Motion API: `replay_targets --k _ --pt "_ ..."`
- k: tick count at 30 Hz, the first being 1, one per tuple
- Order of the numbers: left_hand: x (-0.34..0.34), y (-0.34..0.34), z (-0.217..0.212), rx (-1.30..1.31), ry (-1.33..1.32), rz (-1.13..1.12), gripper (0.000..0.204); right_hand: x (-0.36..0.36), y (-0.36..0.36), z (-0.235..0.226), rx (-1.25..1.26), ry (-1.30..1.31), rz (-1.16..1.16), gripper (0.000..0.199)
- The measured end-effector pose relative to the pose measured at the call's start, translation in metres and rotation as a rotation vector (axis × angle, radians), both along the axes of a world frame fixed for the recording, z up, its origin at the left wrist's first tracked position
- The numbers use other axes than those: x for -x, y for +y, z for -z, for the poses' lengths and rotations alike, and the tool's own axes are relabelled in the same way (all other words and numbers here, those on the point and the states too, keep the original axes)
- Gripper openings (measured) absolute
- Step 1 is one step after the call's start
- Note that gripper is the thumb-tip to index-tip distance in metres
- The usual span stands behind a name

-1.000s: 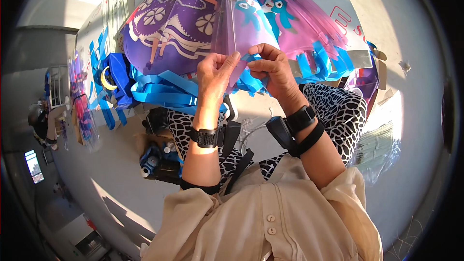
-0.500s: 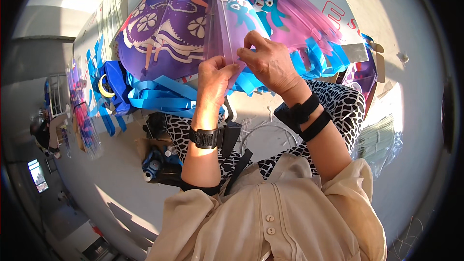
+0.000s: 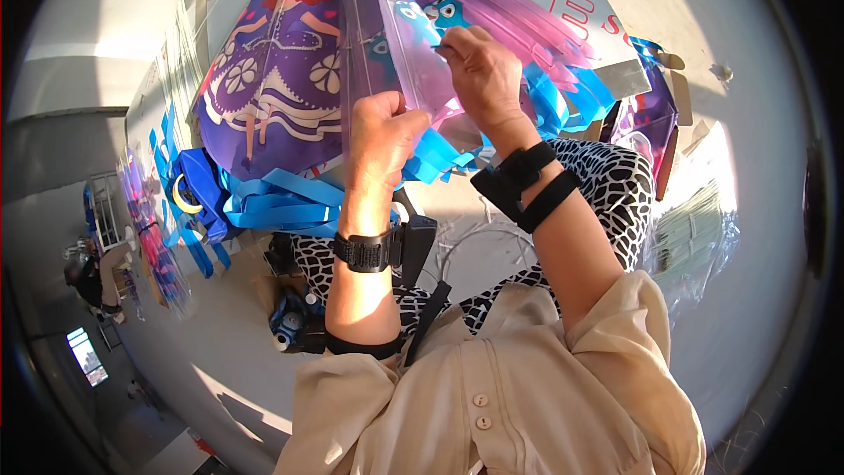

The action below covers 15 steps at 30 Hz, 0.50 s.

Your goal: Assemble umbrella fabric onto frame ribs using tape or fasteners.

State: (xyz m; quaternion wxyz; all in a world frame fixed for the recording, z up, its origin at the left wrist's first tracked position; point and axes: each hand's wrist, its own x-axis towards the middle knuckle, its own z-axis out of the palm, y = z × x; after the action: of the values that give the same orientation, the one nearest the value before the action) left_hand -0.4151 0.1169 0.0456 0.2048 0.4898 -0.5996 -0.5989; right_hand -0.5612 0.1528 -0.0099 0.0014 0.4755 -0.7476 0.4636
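Observation:
A purple kite (image 3: pixel 290 44) lies spread in front of me, printed with a red-haired figure in a gown. Its translucent pink-purple film (image 3: pixel 527 31) carries blue animal figures, and a thin clear rod runs down the middle. My left hand (image 3: pixel 382 136) is closed in a pinch on the film near the kite's lower middle. Farther up and to the right, my right hand (image 3: pixel 485 75) has thumb and forefinger pressed together at the film; whatever small dark bit shows at its fingertips is too small to name. Bright blue ribbon strips (image 3: pixel 286 202) hang along the kite's lower edge.
Under the kite is a white board (image 3: pixel 615 44) with red print. A blue tape dispenser (image 3: pixel 207 193) stands left. Bundled thin rods in clear wrap (image 3: pixel 694 242) lie right, near an open carton (image 3: pixel 675 127). Another person (image 3: pixel 88 286) is far left.
My right hand has moved up and away from my left hand, which keeps its pinch low on the film. The film between them has shifted, and the whole view has turned slightly.

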Motion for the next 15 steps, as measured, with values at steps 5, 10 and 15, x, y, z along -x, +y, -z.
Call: replay_targets --k 5,10,15 --pt "0.035 0.010 0.014 0.041 0.126 0.070 0.016 0.066 0.026 -0.015 0.076 -0.150 0.039 0.011" --pt "0.095 0.000 0.037 0.366 0.111 0.343 0.018 0.078 0.086 -0.024 0.306 -0.498 0.054 0.008" --pt "0.131 0.004 0.078 0.714 0.008 0.491 0.015 0.060 0.116 -0.010 0.238 -0.611 0.169 0.013"
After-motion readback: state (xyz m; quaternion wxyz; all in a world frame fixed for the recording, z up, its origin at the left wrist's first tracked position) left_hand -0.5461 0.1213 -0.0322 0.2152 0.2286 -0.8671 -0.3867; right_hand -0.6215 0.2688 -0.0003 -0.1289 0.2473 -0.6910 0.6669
